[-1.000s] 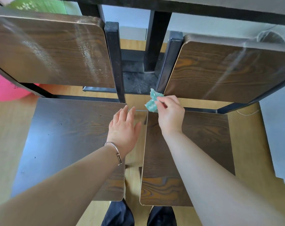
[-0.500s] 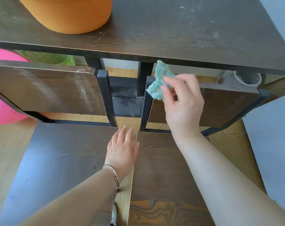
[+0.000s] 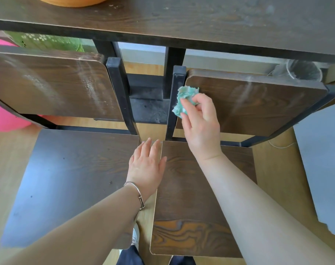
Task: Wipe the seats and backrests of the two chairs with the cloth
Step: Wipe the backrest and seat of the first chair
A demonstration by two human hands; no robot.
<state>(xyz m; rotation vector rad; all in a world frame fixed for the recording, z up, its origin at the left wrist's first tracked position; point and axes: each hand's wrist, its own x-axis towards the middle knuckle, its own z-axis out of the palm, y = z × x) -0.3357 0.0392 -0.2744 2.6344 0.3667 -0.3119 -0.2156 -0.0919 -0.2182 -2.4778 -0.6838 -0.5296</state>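
Note:
Two dark wood chairs stand side by side before me. My right hand [image 3: 199, 123] grips a crumpled teal cloth [image 3: 184, 101] against the left edge of the right chair's backrest [image 3: 258, 104]. The right seat [image 3: 184, 203] lies below it. My left hand [image 3: 146, 165] rests flat, fingers straight, across the gap between the left seat [image 3: 73, 180] and the right seat. The left backrest [image 3: 48, 83] shows pale dusty streaks.
A dark wood table [image 3: 182, 22] runs along the top, with an orange pot [image 3: 73, 0] on it. A pink ball [image 3: 2, 115] lies at the far left. A grey panel [image 3: 323, 169] stands at the right. Black metal chair posts [image 3: 118, 96] rise between the backrests.
My right hand has brought the cloth down from the top corner onto the left edge of the right backrest. The view has tilted slightly down. My left hand stays in place.

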